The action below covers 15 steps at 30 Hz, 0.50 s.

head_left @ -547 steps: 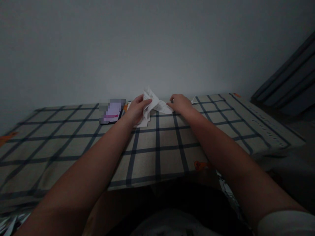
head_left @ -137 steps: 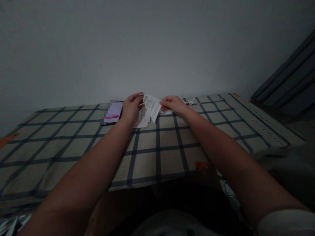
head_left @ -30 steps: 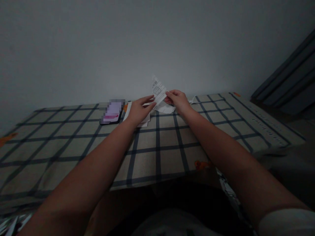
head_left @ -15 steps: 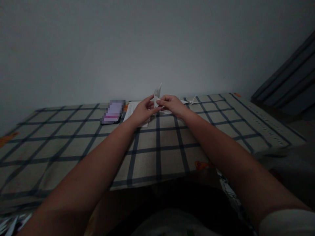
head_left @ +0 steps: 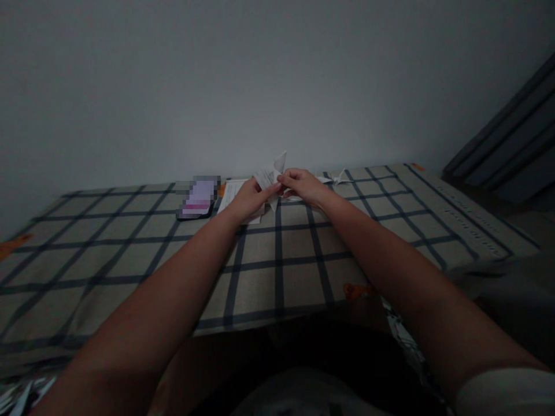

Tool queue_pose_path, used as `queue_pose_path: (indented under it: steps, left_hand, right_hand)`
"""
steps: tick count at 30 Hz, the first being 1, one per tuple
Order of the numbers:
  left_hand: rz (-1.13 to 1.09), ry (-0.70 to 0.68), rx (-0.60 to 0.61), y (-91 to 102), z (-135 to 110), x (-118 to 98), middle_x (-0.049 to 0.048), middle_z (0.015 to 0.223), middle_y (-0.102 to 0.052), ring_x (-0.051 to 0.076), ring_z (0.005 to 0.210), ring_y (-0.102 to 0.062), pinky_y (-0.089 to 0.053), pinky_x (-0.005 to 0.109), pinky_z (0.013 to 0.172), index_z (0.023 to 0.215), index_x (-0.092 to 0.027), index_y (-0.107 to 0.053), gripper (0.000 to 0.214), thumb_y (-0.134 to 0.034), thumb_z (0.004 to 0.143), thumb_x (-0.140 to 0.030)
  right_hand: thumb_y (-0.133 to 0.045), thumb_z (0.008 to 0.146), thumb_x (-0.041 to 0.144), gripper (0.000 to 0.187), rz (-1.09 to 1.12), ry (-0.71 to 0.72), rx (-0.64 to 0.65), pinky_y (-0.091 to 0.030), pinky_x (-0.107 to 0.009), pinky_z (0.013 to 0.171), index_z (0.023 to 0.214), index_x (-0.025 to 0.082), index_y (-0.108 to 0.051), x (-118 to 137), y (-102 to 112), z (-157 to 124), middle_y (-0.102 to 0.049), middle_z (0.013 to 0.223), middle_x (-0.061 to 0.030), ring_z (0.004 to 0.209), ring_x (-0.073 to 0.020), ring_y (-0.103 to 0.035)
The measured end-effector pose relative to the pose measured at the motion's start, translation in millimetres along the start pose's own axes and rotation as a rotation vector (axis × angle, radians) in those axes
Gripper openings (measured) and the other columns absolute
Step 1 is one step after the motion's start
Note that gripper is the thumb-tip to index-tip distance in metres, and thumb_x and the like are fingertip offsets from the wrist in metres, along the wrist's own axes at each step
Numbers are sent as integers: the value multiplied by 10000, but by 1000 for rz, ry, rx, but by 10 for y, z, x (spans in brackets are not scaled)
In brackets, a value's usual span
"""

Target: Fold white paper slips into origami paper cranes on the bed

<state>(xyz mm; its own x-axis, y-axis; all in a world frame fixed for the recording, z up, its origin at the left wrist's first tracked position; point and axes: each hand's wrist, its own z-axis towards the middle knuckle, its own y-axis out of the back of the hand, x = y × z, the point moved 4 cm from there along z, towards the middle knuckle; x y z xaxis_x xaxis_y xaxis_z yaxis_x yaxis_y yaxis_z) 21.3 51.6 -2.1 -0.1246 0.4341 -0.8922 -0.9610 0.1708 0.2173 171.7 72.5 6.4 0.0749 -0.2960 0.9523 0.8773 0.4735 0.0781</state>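
Note:
A folded piece of white paper [head_left: 267, 178] with printed lines is held up between my two hands above the table, one pointed tip sticking upward. My left hand [head_left: 251, 199] pinches it from the left, thumb across its front. From the right, my right hand [head_left: 302, 185] grips its other edge with thumb and fingertips. Flat printed sheets [head_left: 229, 195] lie partly under my left hand. Beyond my right hand rests a folded white paper shape with thin points [head_left: 339, 179], looking like a paper crane. Some white paper behind my right hand is mostly hidden.
A phone [head_left: 199, 198] with its screen lit and blurred out lies left of the sheets. The checked tablecloth [head_left: 299, 277] covers the table, which meets a plain wall [head_left: 277, 81]. A dark curtain [head_left: 511, 127] hangs at the right.
The paper in my hands has spread out to the left, showing its printed face and a lower point. My left fingers have moved behind it, and its upper tip sits slightly lower.

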Motion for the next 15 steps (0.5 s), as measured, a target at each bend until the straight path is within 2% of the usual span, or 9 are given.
queue_pose_path:
  steps: [4,9,15]
  left_hand:
    - [-187,144,-106,70,59,154,98,1068,-739,246,936,-692,-560,376,829,1086,-161,-687,475,-695,786,-529]
    - [-373,176,-333,226,123,206,107,1136,-721,237,1008,-692,-571,362,854,1076,-160,-656,332,-636,868,-418]
    - [-430,144,-312,229,112,114,136,1219,-684,261,1143,-648,-549,386,940,1074,-152,-644,282,-604,899,-371]
  right_hand:
    - [-690,810,464,314,43,0,-42,-492,-215,607,736,188,-558,-20,65,33,-662,731,-4,693,-120,-646]
    - [-647,849,411,276,42,-10,-259,-461,-193,548,721,201,-520,-81,276,75,-652,747,4,655,-100,-618]
    - [-620,859,360,223,-62,-26,-329,-456,-197,541,723,207,-531,-158,352,100,-636,719,-4,635,-104,-599]
